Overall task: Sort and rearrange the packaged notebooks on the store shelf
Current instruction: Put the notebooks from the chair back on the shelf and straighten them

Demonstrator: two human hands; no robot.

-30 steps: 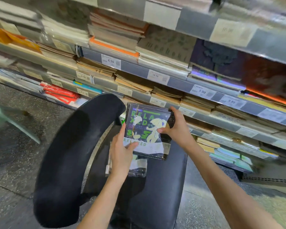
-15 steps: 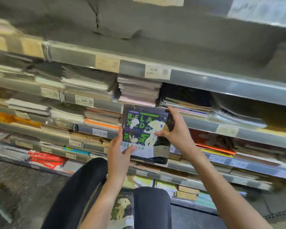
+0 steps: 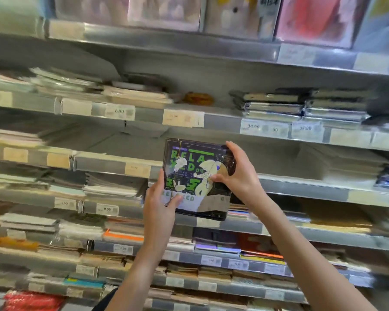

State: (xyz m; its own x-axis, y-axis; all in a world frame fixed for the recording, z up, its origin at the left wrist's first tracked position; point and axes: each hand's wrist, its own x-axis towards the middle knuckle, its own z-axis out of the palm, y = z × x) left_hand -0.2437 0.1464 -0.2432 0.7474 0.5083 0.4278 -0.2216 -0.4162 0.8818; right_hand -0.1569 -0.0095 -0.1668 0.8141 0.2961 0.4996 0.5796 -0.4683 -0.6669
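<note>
Two hands: both on one packaged notebook (image 3: pixel 197 176), raised in front of the shelves.
Left hand (image 3: pixel 161 204): holds the lower left corner, thumb across the front wrap, fingers behind.
Right hand (image 3: pixel 238 176): grips the right edge, fingers over the top right corner, thumb on the cover.
Notebook: dark cover, green "RELAXED" lettering, pale cartoon figures, glossy plastic wrap; front faces the camera, roughly upright, tilted slightly.
Position: off any shelf, level with the shelf edge (image 3: pixel 301 187) at mid-height.
Shelves: flat stacks of notebooks (image 3: pixel 301 106) on several tiers, price labels (image 3: pixel 264 129) along the edges.
Top tier: larger items standing upright, blurred.
Small orange-brown object (image 3: pixel 198 98): on the upper shelf, too blurred to identify.
</note>
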